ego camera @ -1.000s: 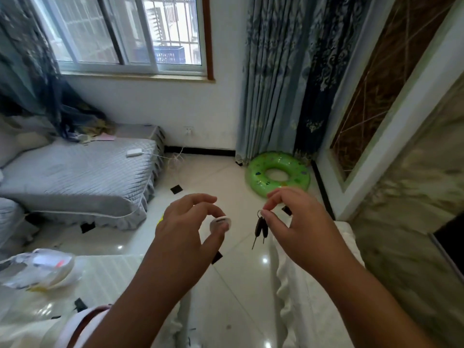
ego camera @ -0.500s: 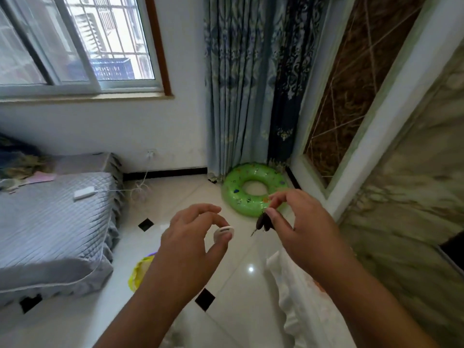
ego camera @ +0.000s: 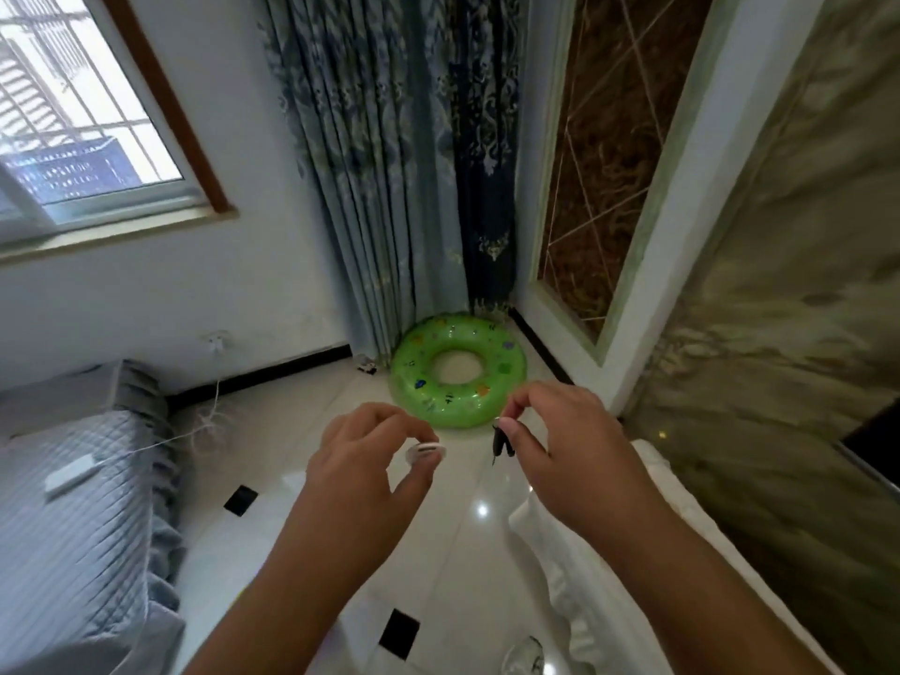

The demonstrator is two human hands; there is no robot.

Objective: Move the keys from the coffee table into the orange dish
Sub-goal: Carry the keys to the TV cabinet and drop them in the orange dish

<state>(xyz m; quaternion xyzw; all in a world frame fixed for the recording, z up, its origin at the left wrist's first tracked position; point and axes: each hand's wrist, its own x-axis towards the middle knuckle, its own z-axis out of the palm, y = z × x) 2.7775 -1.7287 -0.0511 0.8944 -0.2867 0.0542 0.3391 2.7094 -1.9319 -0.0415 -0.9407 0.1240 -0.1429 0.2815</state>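
Observation:
My right hand pinches a small bunch of dark keys between thumb and forefinger, and they dangle in the air above the tiled floor. My left hand pinches a small round white tag between thumb and forefinger, level with the keys and a short way to their left. Neither the orange dish nor the coffee table is in view.
A green swim ring lies on the floor by the blue curtains. A grey quilted sofa is at the left, a white frilled cover at the lower right, a marble wall panel to the right.
The view has swung right and up: the sofa slid left, the coffee table with its plastic bag left the frame. Both hands keep their pinches and stay raised side by side.

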